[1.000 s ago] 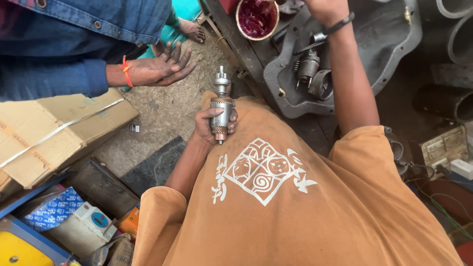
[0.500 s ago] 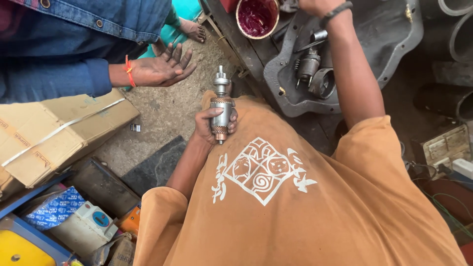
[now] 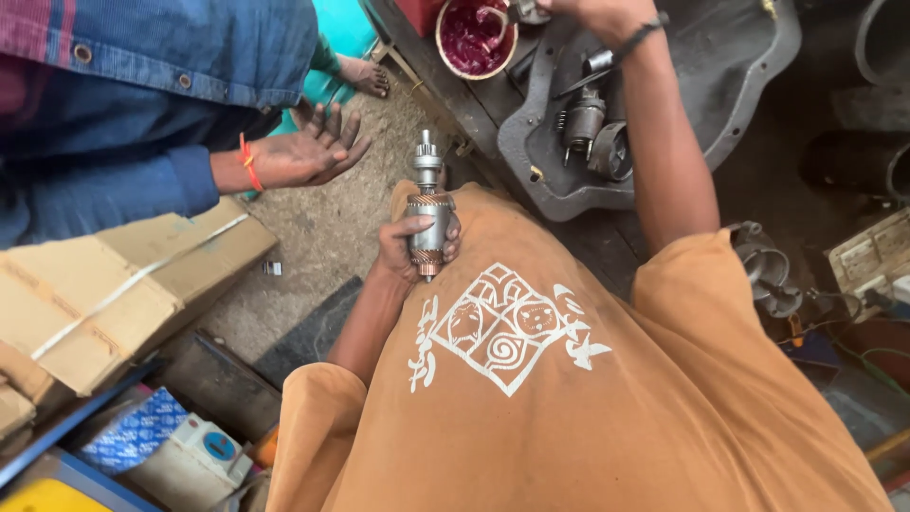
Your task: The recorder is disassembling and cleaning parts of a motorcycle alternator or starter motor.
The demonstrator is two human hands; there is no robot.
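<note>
My left hand (image 3: 414, 248) is closed around a metal motor armature (image 3: 427, 213), held upright against my orange shirt with its geared shaft pointing up. My right arm stretches to the top of the view. There my right hand (image 3: 607, 15) is partly cut off by the frame edge, above a grey metal tray (image 3: 749, 57) and beside a bowl of red grease (image 3: 474, 36). Its fingers are hidden, so what it holds does not show.
Another person in a blue denim sleeve holds an open, grimy hand (image 3: 308, 155) over the ground at the left. Cardboard boxes (image 3: 114, 294) lie at the left. Small motor parts (image 3: 592, 128) sit in the tray. More parts and wires (image 3: 787, 284) are at the right.
My right hand has slid slightly further toward the top edge near the grease bowl. The left hand still holds the armature in the same spot.
</note>
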